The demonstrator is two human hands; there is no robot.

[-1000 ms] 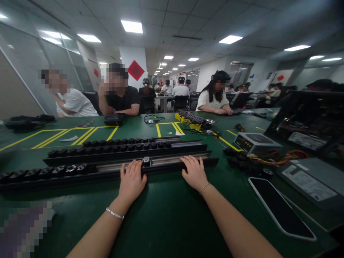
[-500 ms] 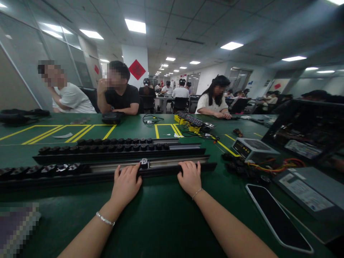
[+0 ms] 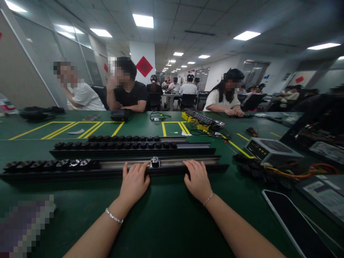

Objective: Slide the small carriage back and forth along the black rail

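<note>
**Contact along a lengthwise axis**

The long black rail with a silver channel (image 3: 170,163) lay on the green tabletop (image 3: 172,218) before the person. Over the preceding second the right hand (image 3: 197,177) edged slightly nearer the small black-and-silver module (image 3: 155,162), which kept its place, suggesting steadying rather than sliding. The left hand (image 3: 135,179) lay just beside the module. Both hands' fingers curled loosely over the rail; whether they pinched it could not be told. Its long axis ran left to right, a row of rounded black blocks (image 3: 63,163) toward its left end.
</note>
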